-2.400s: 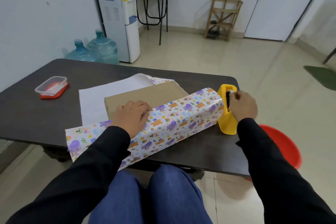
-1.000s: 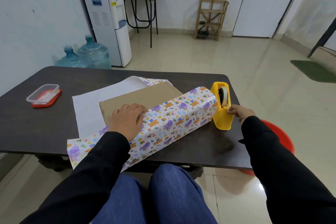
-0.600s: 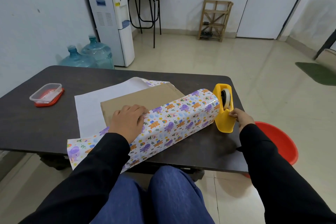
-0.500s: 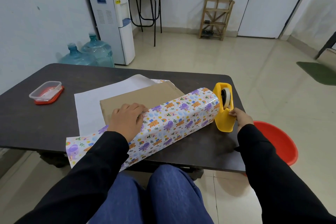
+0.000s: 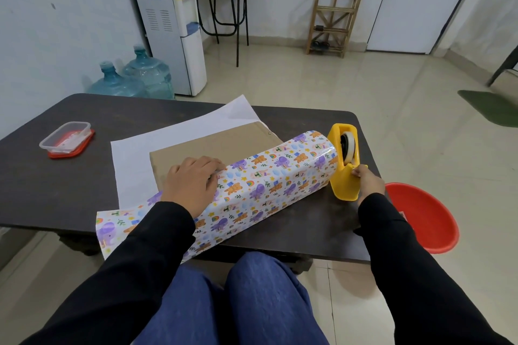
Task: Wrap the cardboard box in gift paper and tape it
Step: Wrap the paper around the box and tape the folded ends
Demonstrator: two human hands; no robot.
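Dark and wide, the table runs off to the left of both hands, with a clear lidded tub sitting well out beyond the left hand and plenty of bare top around it. Nearer in, the gift paper lies white side up under the cardboard box, and its printed near side has been folded up and over the box's front edge. The left hand lies flat and spread on that fold, fingers reaching onto bare cardboard, probably to keep the paper from springing back while tape is fetched. The paper's near left corner hangs past the table edge above the lap, so there is little room to pull it closer.

Just right of the box's end stands the yellow tape holder, close to the table's right edge. The right hand is at its cutter end with fingertips pressed together, apparently pinching the tape's free end, though the strip itself is too small to see. A pull toward the body looks clear; beyond the edge sits a red basin on the floor.
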